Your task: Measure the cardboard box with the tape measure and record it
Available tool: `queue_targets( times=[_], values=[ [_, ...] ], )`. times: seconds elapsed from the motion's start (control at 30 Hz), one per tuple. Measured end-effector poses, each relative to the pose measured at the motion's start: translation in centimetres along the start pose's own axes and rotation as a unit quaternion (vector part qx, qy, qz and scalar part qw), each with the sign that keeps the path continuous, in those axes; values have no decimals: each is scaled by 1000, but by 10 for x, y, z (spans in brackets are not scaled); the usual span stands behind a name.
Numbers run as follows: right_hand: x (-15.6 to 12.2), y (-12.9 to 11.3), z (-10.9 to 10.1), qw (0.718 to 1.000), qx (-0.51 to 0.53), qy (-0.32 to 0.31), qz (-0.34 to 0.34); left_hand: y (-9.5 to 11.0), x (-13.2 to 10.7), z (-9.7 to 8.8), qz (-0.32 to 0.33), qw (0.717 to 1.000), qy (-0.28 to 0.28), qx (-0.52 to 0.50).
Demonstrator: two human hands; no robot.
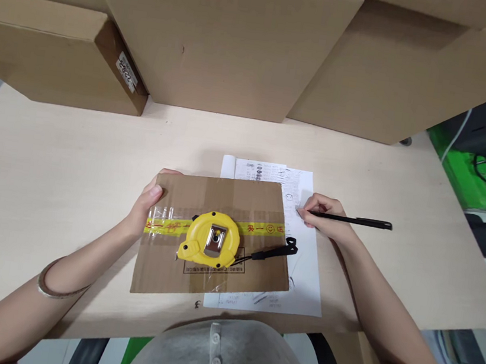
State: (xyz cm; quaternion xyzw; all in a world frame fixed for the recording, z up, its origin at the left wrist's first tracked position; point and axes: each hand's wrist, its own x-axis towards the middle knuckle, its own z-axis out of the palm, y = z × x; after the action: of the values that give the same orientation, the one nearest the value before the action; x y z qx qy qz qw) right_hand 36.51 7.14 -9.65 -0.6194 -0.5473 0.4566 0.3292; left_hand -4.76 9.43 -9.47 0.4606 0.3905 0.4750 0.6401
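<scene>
My left hand (147, 200) grips the left edge of a flat cardboard box (219, 194), its thumb on top and its fingers mostly hidden. Yellow tape with red print runs across the box. On top of it lies a yellow tape measure (228, 246) with a metal clip and a black wrist strap (272, 251) stretching right. Under the box is a white sheet of paper (309, 274) with handwriting, partly covered. My right hand (326, 211) is closed around a black pen (363, 222), its tip at the paper's right side.
Large cardboard boxes (225, 42) stand along the back of the pale table (48, 162). A smaller labelled carton (53, 55) is at the back left. Off the right edge sit a green crate (467, 176) and dark equipment with cables.
</scene>
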Motion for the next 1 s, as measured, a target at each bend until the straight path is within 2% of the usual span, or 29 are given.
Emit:
queue_targets(
  times=[0.6, 1.0],
  values=[
    [1, 2, -2, 1000, -18, -3, -9, -1, 0, -1, -8, 1000, 19, 19],
    [1, 3, -2, 999, -31, 5, -12, -3, 0, -2, -11, 1000, 1, -6]
  ],
)
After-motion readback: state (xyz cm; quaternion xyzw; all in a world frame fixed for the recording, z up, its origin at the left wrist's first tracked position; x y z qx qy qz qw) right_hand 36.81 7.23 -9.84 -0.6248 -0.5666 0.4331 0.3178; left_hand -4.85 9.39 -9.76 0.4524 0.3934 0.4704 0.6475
